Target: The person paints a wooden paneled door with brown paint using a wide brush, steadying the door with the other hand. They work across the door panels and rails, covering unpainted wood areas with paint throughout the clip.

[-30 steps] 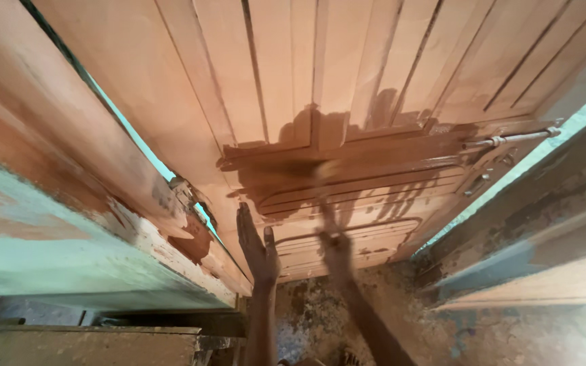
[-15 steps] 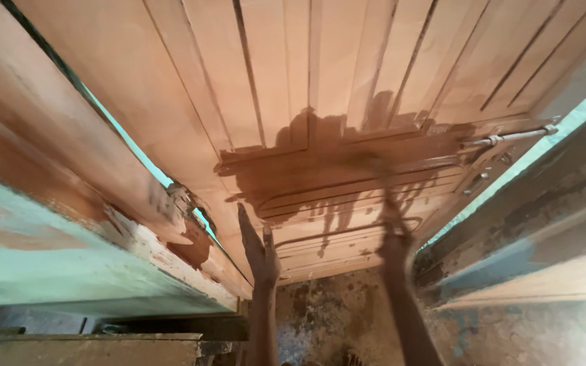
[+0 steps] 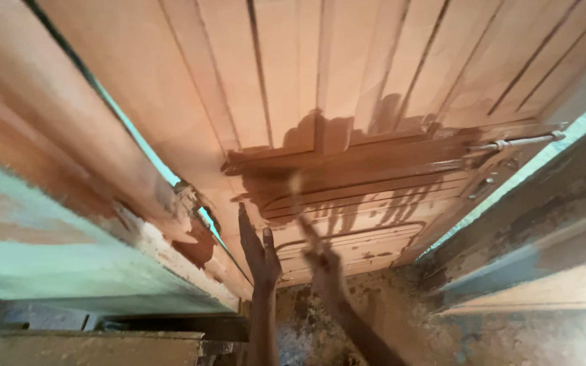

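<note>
Down low against the wooden door [image 3: 347, 88], the left hand [image 3: 260, 249] lies flat and open on the lower panel, fingers stretched toward the dark wet stain [image 3: 354, 169] that spreads across the door's middle rail. Just right of it, the right hand [image 3: 325, 261] is closed around a brush [image 3: 301, 203], blurred, whose tip meets the lower edge of that stain. A metal latch bolt [image 3: 520, 142] sits at the door's right edge, and the speckled floor [image 3: 401, 318] lies below the door.
</note>
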Motion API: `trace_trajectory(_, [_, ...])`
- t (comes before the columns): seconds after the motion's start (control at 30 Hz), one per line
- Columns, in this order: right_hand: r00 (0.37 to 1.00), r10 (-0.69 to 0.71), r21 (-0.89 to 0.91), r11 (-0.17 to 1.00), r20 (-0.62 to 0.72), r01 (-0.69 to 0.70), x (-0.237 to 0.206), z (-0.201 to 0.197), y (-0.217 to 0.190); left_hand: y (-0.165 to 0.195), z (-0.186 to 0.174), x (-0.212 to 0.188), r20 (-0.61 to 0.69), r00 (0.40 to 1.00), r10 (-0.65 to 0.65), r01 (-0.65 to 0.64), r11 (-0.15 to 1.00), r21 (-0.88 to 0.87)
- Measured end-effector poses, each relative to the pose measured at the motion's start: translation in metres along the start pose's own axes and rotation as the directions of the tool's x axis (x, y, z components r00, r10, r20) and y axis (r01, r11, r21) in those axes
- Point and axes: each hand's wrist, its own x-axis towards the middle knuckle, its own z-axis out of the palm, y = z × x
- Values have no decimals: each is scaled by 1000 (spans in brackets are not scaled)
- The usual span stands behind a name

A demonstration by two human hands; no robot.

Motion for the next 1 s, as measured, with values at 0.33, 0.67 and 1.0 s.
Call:
trace_trajectory(0.33, [809, 198, 38, 976, -554, -213, 49, -127, -44, -5, 20, -9, 26, 999, -33, 34, 999, -12])
trace_trajectory(0.67, [923, -99, -367, 929, -371, -49, 64, -111, -5, -6, 17, -21, 21, 999, -41, 41, 999, 2])
trace_trajectory(1.0, [963, 258, -71, 962, -74, -263, 1, -1, -34, -3, 22, -16, -23, 1000, -19, 18, 998, -57])
